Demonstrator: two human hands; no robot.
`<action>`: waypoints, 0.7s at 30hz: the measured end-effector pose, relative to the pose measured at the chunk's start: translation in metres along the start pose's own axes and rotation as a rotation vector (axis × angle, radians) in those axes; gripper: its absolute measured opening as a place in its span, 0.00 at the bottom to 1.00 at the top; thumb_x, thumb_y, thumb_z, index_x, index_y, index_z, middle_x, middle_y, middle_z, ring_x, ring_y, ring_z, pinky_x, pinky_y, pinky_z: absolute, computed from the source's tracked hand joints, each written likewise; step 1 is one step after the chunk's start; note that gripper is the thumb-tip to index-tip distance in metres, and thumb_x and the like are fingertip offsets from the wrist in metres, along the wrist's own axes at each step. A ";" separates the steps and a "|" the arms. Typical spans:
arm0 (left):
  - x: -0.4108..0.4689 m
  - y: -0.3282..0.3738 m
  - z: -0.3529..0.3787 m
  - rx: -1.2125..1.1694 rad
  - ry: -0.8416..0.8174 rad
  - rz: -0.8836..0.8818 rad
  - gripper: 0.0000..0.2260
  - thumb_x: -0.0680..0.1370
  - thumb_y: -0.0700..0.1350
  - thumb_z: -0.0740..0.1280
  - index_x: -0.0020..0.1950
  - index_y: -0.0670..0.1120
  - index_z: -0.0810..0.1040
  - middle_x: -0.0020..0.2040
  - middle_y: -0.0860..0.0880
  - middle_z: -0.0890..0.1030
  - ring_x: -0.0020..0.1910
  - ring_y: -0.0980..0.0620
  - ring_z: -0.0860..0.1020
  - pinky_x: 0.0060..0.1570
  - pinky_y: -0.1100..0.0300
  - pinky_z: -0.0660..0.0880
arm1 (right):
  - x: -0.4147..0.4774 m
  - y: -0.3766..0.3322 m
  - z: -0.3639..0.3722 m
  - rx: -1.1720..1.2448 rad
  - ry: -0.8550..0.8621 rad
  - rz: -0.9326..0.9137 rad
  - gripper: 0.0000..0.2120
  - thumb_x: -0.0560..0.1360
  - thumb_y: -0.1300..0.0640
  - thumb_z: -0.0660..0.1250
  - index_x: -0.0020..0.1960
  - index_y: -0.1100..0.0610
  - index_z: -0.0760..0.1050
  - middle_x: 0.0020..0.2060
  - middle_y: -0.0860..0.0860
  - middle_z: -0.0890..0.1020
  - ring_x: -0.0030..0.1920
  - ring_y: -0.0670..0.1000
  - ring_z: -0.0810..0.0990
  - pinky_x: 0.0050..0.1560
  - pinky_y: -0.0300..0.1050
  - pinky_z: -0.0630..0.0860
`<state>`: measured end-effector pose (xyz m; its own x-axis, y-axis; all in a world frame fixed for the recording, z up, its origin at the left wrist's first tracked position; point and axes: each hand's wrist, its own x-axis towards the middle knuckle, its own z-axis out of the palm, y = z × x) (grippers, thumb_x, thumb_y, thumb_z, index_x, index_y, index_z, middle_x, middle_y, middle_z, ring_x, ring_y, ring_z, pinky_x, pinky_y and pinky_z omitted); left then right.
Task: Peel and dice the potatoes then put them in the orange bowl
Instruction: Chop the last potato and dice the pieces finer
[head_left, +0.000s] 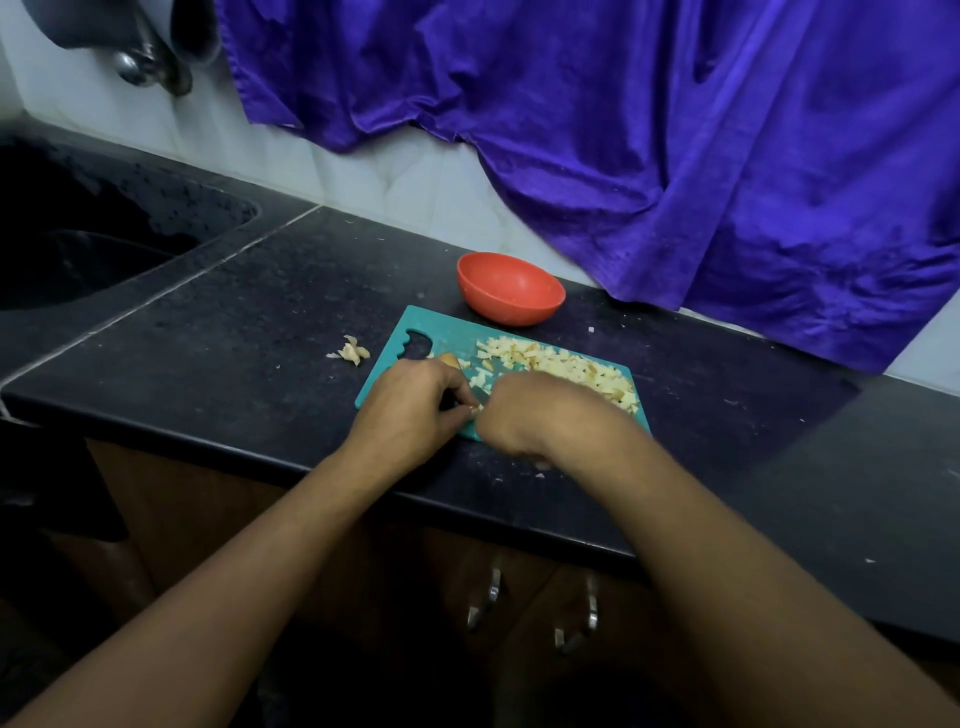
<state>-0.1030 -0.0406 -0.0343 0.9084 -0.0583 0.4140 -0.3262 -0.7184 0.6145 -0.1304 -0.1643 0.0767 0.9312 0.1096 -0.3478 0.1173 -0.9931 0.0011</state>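
forearms (270, 561) angled inward | left hand (410, 400) grip pinches potato piece (474, 410) | right hand (540, 415) grip holds knife (481, 396)

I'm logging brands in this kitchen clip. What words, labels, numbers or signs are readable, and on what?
None: no text can be read in this view. The orange bowl, teal cutting board, purple cloth and dark counter show plain surfaces, with no print, label or number.

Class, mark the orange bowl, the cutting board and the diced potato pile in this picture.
orange bowl (506, 285): head view, inner wall.
cutting board (445, 332): head view, bare far corner.
diced potato pile (569, 365): head view, middle of the heap.
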 end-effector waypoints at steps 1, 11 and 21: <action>0.000 0.000 0.000 -0.011 -0.003 -0.005 0.05 0.73 0.43 0.78 0.42 0.53 0.85 0.40 0.60 0.83 0.42 0.60 0.80 0.48 0.58 0.78 | -0.002 0.001 0.009 0.023 0.004 0.002 0.06 0.81 0.57 0.60 0.53 0.59 0.74 0.42 0.53 0.77 0.40 0.53 0.77 0.45 0.48 0.76; -0.001 0.003 -0.001 -0.004 0.001 -0.026 0.02 0.75 0.46 0.76 0.45 0.53 0.86 0.44 0.60 0.85 0.41 0.63 0.80 0.46 0.62 0.77 | -0.005 0.032 0.057 0.293 0.082 0.012 0.13 0.84 0.49 0.58 0.57 0.56 0.76 0.44 0.53 0.81 0.41 0.52 0.81 0.40 0.49 0.78; 0.001 0.000 0.000 -0.002 0.030 -0.032 0.09 0.74 0.47 0.77 0.53 0.53 0.83 0.48 0.58 0.82 0.46 0.61 0.78 0.51 0.60 0.79 | 0.011 0.089 0.058 1.185 -0.150 -0.021 0.16 0.86 0.49 0.57 0.42 0.55 0.70 0.24 0.49 0.66 0.19 0.47 0.60 0.21 0.37 0.56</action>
<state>-0.1020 -0.0406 -0.0345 0.9100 -0.0144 0.4143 -0.2977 -0.7182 0.6290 -0.1301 -0.2544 0.0186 0.8739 0.1990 -0.4435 -0.3329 -0.4198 -0.8443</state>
